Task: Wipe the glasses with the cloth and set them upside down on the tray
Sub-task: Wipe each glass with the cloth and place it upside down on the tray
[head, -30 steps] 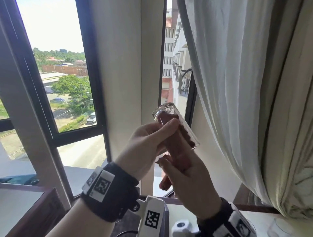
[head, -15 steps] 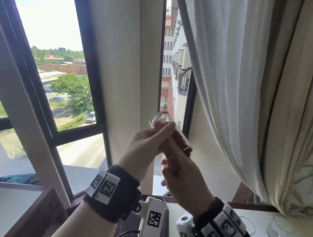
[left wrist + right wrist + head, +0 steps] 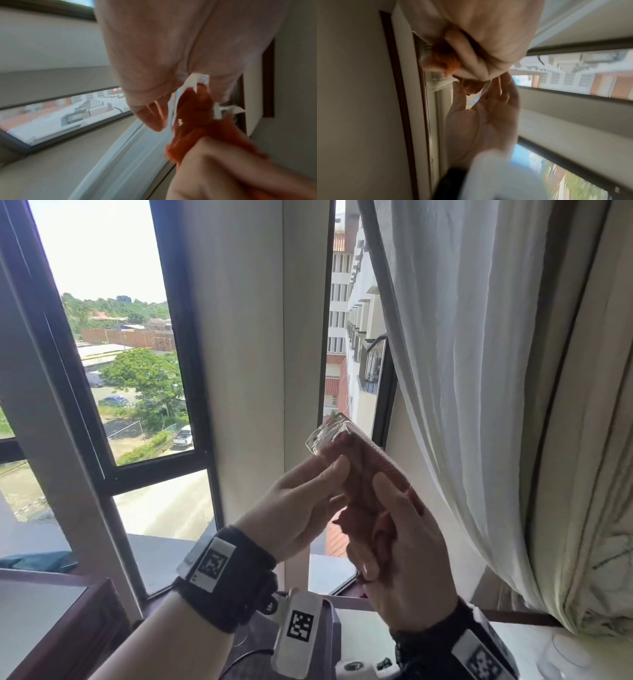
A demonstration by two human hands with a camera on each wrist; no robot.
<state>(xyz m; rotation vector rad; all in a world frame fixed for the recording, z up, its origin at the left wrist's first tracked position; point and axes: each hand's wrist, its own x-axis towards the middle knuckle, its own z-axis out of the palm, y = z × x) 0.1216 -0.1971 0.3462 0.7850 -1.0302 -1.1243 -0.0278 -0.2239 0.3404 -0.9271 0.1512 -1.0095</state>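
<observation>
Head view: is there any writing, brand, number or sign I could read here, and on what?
No readable words or numbers in any view.
Left wristband: a white tag with a black square code pattern, no letters.
Right wristband: the same kind of tag.
White wrist device: another code tag.
Glass, cloth: no print visible.

Head view: strong daylight through the window, sky blown out to white; indoor wall and curtain evenly lit, soft shadows in folds. Frame lines bow toward edges, wide-angle. Both wrist views heavily motion-blurred, softer and dimmer, near skin out of focus; outdoor buildings smeared.
</observation>
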